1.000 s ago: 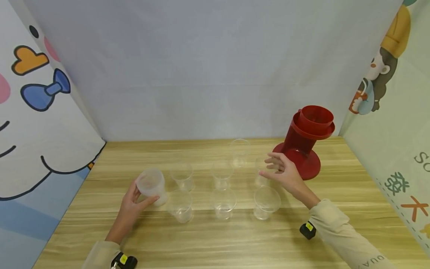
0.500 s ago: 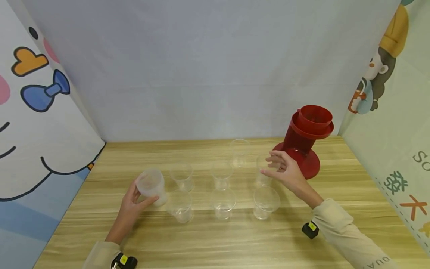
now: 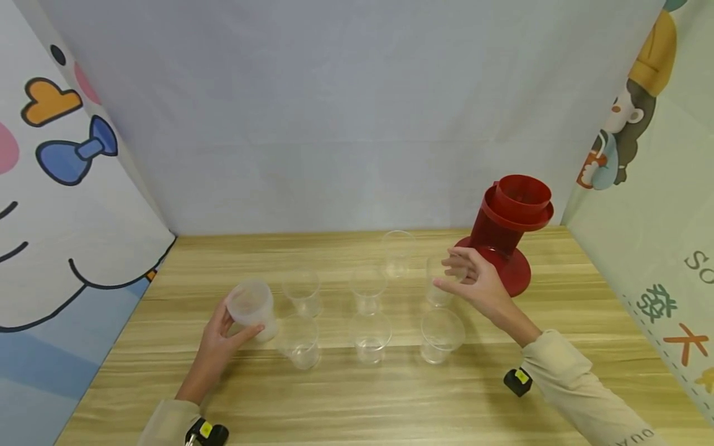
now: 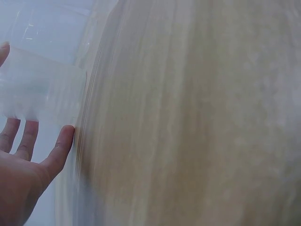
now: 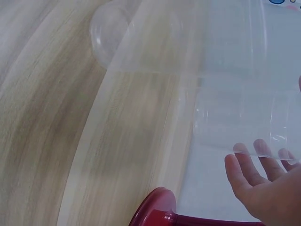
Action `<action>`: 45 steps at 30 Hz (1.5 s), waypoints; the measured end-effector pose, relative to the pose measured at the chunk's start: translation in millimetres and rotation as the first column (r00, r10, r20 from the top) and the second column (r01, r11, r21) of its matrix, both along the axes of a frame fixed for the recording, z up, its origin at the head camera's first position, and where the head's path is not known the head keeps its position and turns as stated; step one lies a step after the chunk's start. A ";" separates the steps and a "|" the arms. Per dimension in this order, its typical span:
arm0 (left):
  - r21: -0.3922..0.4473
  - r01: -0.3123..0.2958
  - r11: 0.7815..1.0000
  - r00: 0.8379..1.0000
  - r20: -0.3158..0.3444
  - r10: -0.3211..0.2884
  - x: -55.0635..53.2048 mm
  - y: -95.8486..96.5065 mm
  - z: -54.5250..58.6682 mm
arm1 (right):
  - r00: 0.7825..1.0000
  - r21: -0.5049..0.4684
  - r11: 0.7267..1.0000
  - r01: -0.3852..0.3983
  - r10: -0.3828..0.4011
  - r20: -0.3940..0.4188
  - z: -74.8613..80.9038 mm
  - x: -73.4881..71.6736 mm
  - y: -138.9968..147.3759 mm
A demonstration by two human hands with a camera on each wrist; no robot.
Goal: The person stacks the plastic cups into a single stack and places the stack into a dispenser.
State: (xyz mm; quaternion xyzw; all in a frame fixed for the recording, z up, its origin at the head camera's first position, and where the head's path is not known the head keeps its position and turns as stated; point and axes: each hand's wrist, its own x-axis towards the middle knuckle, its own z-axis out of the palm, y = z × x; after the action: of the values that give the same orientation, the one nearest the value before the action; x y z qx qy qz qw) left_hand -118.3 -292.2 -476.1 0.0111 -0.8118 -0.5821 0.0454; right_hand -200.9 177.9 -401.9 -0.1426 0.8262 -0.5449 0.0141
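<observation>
My left hand (image 3: 214, 344) holds a cloudy plastic cup (image 3: 251, 303), perhaps several nested together, at the left of the table. Its thumb lies on the near side, and fingers curve round the far side in the left wrist view. On the right, my right hand (image 3: 480, 288) curls its fingers and thumb round a clear plastic cup (image 3: 439, 296). Fingertips (image 5: 262, 147) show against that cup's wall in the right wrist view. Whether its base touches the table I cannot tell. Several more clear cups stand upright between the hands, including one (image 3: 442, 334) just nearer.
A red stand (image 3: 496, 238) with a round base and cup-like top rises behind my right hand, close to it. One clear cup (image 3: 398, 254) stands farther back. Wood-grain table (image 3: 346, 402) meets a pale cloth wall (image 3: 334, 155) behind; printed panels flank both sides.
My right hand has shifted slightly right, and the clear cup in it has moved the same way. The left hand and its cup stay put.
</observation>
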 end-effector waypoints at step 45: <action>-0.008 -0.012 1.000 1.000 0.006 0.012 0.6 0.0 -0.6 | 0.989 -0.065 0.987 -0.148 0.147 -0.017 43.3 8.1 -33.2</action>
State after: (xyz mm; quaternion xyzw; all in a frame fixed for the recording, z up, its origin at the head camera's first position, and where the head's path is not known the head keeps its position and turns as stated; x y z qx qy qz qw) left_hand -117.7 -292.2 -476.7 0.0175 -0.8140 -0.5787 0.0465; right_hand -192.7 144.6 -358.7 -0.2071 0.7950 -0.5685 0.0446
